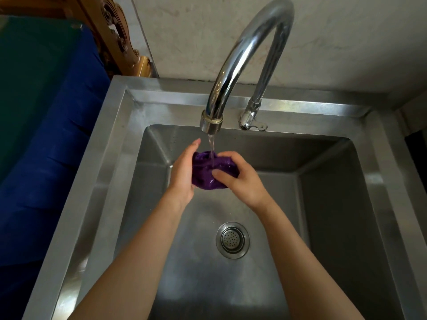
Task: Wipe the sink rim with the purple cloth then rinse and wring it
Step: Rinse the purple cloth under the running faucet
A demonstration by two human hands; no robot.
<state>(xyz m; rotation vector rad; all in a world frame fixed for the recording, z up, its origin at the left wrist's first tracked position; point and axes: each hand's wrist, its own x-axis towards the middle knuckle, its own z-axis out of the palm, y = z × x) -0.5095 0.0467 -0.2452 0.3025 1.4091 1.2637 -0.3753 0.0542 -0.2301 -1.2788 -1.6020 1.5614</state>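
A wet purple cloth is bunched into a ball over the steel sink basin, directly under the tap's spout. Water runs from the chrome gooseneck tap onto the cloth. My left hand cups the cloth from the left, fingers mostly straight and pressed against it. From the right, my right hand grips the cloth, thumb on the front and fingers curled over the top. The sink rim is flat stainless steel all round the basin.
The drain strainer sits in the basin floor below the hands. The tap's lever handle is on the back rim. A blue and green covered surface lies left of the sink, carved wood behind it.
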